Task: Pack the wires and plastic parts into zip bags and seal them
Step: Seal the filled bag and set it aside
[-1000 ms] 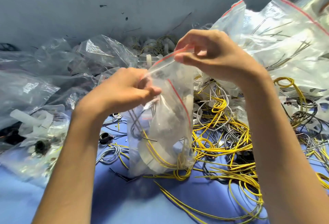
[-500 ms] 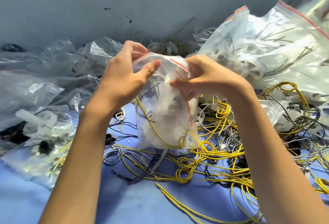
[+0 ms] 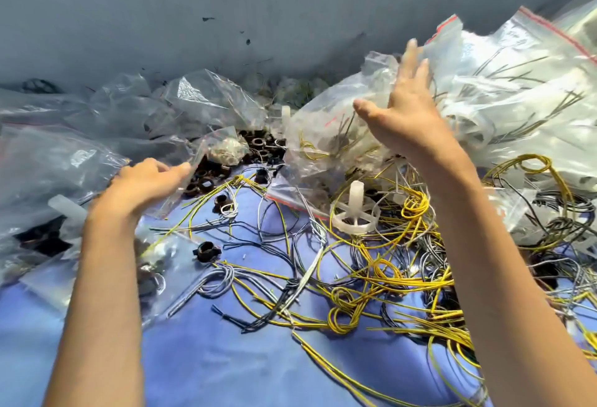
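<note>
The filled zip bag [image 3: 323,135], holding yellow wires and white plastic parts, lies among the pile at the back, just left of my right hand [image 3: 403,115]. That hand is raised, fingers straight and spread, holding nothing. My left hand [image 3: 145,180] is low on the left and pinches the edge of an empty clear zip bag [image 3: 197,161] between thumb and fingers. Loose yellow, grey and black wires [image 3: 371,277] sprawl over the blue cloth [image 3: 226,368]. A white plastic wheel part [image 3: 355,212] stands among them.
Large filled zip bags [image 3: 517,99] are heaped at the back right. Crumpled clear bags [image 3: 64,161] cover the left side. Dark plastic rings [image 3: 206,183] lie near my left hand. A grey wall [image 3: 226,2] closes off the back.
Both hands held the filled bag in front of me. Now it lies in the back pile, my right hand has let go and opened, and my left hand has dropped left onto an empty bag.
</note>
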`<state>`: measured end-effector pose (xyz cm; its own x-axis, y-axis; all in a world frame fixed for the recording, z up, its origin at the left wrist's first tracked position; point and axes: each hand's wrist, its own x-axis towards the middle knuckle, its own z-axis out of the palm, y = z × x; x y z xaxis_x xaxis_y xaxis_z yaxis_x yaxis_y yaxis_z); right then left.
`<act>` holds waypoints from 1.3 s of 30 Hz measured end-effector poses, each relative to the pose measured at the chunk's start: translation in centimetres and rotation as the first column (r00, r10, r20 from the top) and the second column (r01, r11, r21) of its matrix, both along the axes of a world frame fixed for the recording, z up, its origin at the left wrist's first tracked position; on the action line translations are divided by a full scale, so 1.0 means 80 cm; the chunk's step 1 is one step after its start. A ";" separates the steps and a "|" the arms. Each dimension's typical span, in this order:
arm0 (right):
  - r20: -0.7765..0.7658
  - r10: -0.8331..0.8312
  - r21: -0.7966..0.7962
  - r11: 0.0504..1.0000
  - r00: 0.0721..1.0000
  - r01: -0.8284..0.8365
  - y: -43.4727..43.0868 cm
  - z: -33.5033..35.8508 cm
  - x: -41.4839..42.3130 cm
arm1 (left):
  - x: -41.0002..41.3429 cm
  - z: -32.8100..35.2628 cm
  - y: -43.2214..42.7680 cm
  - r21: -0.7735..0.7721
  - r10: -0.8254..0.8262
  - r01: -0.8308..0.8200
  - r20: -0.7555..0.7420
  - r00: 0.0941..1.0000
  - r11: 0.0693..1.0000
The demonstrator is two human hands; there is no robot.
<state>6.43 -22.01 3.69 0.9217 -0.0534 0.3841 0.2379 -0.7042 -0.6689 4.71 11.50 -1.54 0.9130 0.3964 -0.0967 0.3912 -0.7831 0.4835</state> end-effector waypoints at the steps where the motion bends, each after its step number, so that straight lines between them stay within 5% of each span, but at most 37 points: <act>1: -0.004 0.008 -0.039 0.999 1.000 -0.008 0.002 0.003 -0.002 | 0.003 -0.006 0.007 -0.031 0.046 -0.046 0.015 0.999 0.998; 8: -0.148 0.156 -0.247 0.950 0.977 -0.189 -0.004 0.008 -0.007 | 0.004 -0.049 0.020 -0.100 0.326 -0.311 0.225 0.918 0.945; 19: -0.324 0.281 -0.270 0.887 0.903 -0.373 -0.013 0.012 -0.020 | 0.012 -0.084 0.028 0.182 0.138 -0.151 0.081 0.987 0.972; 33: -0.390 0.293 -0.292 0.859 0.873 -0.420 -0.016 0.012 -0.023 | 0.002 -0.061 0.018 0.086 0.213 -0.230 0.167 0.963 0.969; 39: -0.426 0.285 -0.317 0.842 0.859 -0.437 -0.018 0.012 -0.022 | 0.001 -0.065 0.034 -0.013 0.153 -0.152 0.055 0.987 0.988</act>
<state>4.64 -23.43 4.61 0.9178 0.3939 -0.0504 0.3325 -0.8315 -0.4450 4.76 14.26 -6.76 0.8459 0.5308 -0.0517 0.4781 -0.7119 0.5144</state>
